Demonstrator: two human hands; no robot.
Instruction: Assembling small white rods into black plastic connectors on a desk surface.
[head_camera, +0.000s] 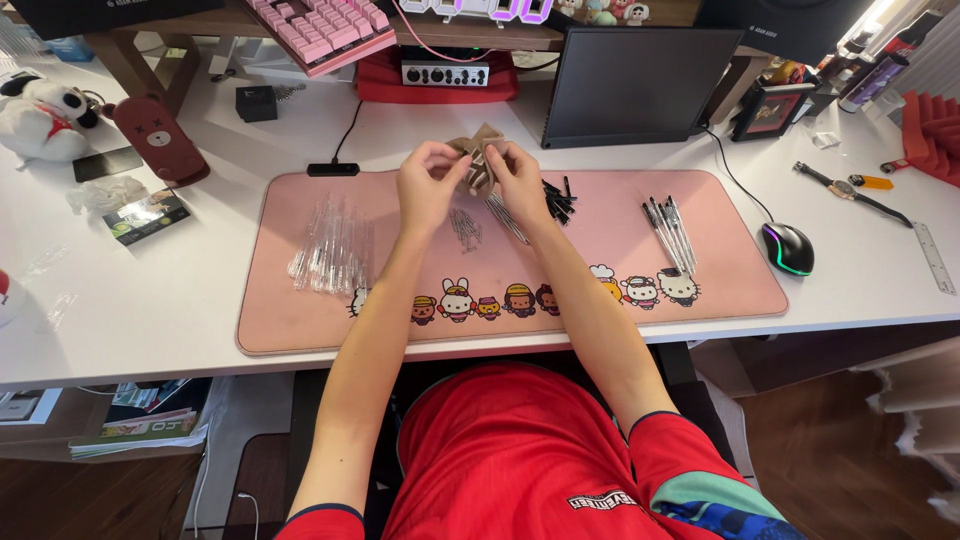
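Pink desk mat (700, 290) with cartoon figures, brown pouch (478, 152), red shirt (510, 455).

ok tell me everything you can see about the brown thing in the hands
The brown thing is small, tan-brown and looks like soft, crumpled paper or fabric, perhaps a little pouch; I cannot tell which. It is held up above the far middle of the pink mat, pinched between the left hand and the right hand, whose fingers cover much of it. A folded corner sticks up at the top.
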